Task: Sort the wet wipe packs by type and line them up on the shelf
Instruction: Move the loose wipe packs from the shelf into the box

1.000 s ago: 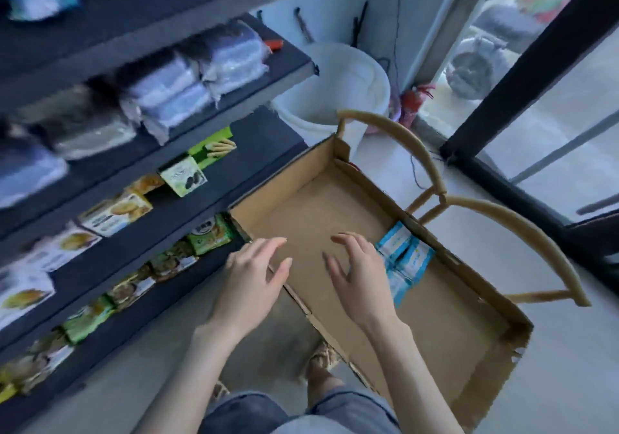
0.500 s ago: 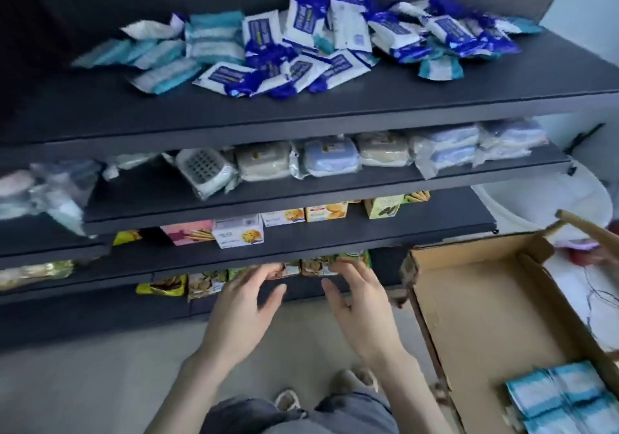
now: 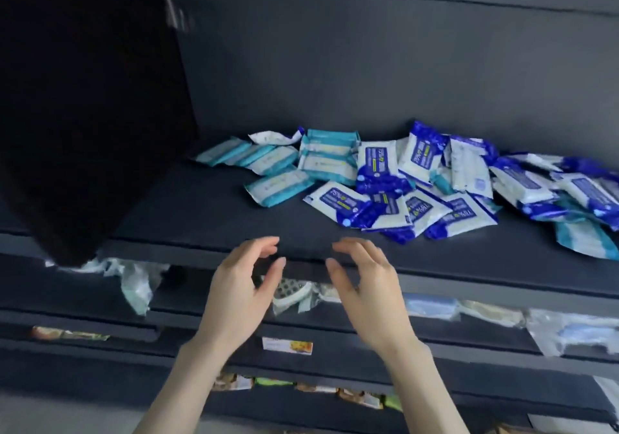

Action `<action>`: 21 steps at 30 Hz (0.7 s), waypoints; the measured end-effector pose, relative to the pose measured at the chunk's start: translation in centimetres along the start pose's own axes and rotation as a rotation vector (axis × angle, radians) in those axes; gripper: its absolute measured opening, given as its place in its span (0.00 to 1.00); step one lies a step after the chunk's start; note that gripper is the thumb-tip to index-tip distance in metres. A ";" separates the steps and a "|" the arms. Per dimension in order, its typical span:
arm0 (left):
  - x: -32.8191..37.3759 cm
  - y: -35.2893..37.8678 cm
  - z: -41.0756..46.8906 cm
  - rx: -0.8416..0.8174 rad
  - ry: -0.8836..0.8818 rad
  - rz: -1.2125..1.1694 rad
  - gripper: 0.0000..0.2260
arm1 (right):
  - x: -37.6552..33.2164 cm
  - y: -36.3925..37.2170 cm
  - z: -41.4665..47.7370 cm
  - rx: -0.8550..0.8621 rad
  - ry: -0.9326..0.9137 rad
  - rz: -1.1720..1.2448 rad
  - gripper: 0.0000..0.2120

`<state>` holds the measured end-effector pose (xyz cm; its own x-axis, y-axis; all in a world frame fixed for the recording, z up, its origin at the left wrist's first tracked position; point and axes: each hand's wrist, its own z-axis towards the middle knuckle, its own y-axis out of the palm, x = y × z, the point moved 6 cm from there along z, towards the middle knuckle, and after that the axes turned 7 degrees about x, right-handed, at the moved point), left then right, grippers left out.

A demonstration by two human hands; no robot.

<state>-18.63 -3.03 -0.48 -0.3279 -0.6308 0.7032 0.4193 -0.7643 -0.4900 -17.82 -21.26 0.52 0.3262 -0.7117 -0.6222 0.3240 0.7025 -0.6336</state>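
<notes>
1. Black panel (image 3: 83,115), flat and matte, fills the view at 10 o'clock.
2. Shelf (image 3: 201,219), a dark matte board, holds a loose heap of flat glossy packs. Teal packs (image 3: 281,187) lie at 12 o'clock of the hands, and overlapping blue packs (image 3: 385,179) at 1 o'clock.
3. Left hand (image 3: 241,296) hovers at the shelf edge, fingers relaxed, empty.
4. Right hand (image 3: 371,296) mirrors it, empty.
5. Lower shelf (image 3: 452,343) carries soft wrapped goods (image 3: 485,313) at 4 o'clock.

Frame is filled by a dark grey shelving unit (image 3: 502,279); its matte back panel (image 3: 368,48) is evenly lit. A black side panel (image 3: 83,98) is seen upper left. Lower shelves (image 3: 83,303) are stocked with blurred packaged goods (image 3: 485,313). Pale floor (image 3: 50,413) is glimpsed bottom left.
</notes>
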 end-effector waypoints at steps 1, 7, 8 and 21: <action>-0.7 0.2 1.6 0.018 -0.004 -0.012 0.13 | 0.0 0.6 1.8 0.007 -0.009 -0.002 0.12; -4.5 1.9 10.5 0.047 -0.002 0.084 0.13 | 0.7 4.6 11.4 -0.009 -0.034 -0.017 0.12; -5.1 2.3 11.7 0.036 -0.008 0.113 0.13 | 1.0 5.4 12.7 -0.028 -0.031 -0.037 0.13; -11.3 5.9 19.4 -0.383 -0.339 0.023 0.14 | 3.4 12.9 20.0 -0.324 0.199 -0.151 0.26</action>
<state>4.02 2.20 -1.37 -0.0027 -0.6178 0.7864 0.0617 -0.7850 -0.6165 5.25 -14.56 -0.57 0.1075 -0.8159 -0.5682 0.0486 0.5751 -0.8166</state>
